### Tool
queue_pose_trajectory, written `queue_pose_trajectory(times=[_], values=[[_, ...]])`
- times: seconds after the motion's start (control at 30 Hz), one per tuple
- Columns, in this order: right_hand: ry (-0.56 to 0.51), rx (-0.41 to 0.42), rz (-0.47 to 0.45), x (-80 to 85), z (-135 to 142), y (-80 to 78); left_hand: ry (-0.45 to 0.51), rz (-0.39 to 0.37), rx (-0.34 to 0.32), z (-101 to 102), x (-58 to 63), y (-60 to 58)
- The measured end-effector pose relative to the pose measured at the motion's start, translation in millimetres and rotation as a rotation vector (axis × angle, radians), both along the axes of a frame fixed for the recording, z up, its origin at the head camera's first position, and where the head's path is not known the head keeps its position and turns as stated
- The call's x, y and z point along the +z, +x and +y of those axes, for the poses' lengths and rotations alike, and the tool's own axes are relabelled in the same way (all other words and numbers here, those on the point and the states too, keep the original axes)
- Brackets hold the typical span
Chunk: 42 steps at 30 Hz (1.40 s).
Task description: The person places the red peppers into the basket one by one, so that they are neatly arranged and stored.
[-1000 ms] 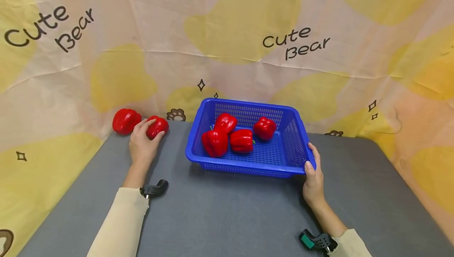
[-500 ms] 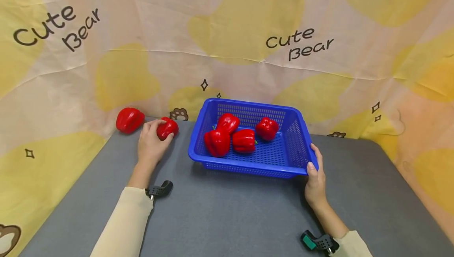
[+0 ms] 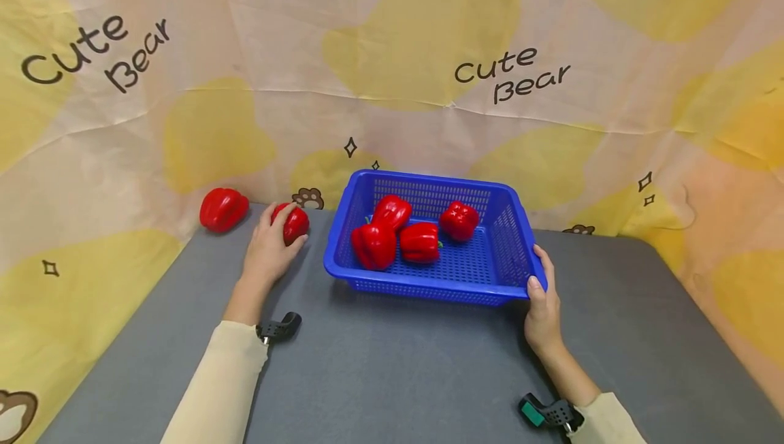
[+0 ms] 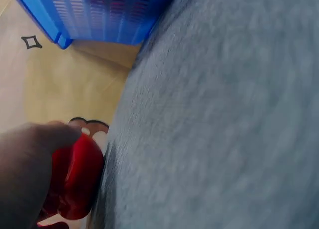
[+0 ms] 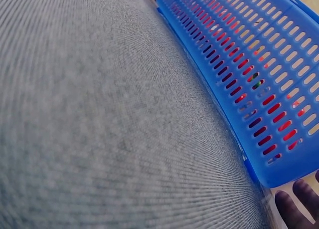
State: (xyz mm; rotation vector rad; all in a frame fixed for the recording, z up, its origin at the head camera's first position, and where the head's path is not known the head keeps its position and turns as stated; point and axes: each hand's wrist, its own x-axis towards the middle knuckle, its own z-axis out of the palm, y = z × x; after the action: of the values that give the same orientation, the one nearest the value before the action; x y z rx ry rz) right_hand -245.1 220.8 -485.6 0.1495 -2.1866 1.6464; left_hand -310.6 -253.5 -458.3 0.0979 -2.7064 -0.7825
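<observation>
My left hand [image 3: 267, 253] grips a red bell pepper [image 3: 297, 225] near the back of the table, fingers over its top and thumb on its near right side. In the left wrist view this bell pepper [image 4: 83, 175] sits low, close against the table, partly hidden by the hand. My right hand [image 3: 544, 308] holds the right front corner of a blue plastic basket [image 3: 429, 285], thumb on the rim and fingers round the outside. Several red bell peppers lie in the basket, mostly toward its left side; one pepper [image 3: 459, 220] lies apart at the back.
Another red bell pepper [image 3: 224, 210] rests at the table's back left corner, left of my left hand. A printed cloth [image 3: 404, 42] hangs behind the grey table [image 3: 392, 369]. The basket's slotted side [image 5: 249, 79] fills the upper right of the right wrist view.
The left hand and its pepper have moved a little to the right, widening the gap from the corner pepper. The hand has since shifted slightly over the pepper. Basket and right hand stay put.
</observation>
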Motion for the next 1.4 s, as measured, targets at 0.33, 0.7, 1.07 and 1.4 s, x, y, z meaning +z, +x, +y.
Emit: queue_pose_trajectory(times=[0.33, 0.7, 1.07, 1.4], values=[[0.018, 0.002, 0.000, 2.5, -2, 0.2, -0.067, 0.011, 0.053, 5, 3.1, 1.1], [-0.008, 0.007, 0.004, -1.1, 1, 0.3, -0.098, -0.069, 0.010, 6, 12.4, 3.7], [0.016, -0.001, -0.011, -1.1, 1, -0.2, 0.040, -0.052, 0.037, -1, 16.5, 9.8], [0.015, 0.004, -0.014, -0.8, 2, -0.1, 0.114, -0.013, 0.034, 3, 29.2, 13.1]])
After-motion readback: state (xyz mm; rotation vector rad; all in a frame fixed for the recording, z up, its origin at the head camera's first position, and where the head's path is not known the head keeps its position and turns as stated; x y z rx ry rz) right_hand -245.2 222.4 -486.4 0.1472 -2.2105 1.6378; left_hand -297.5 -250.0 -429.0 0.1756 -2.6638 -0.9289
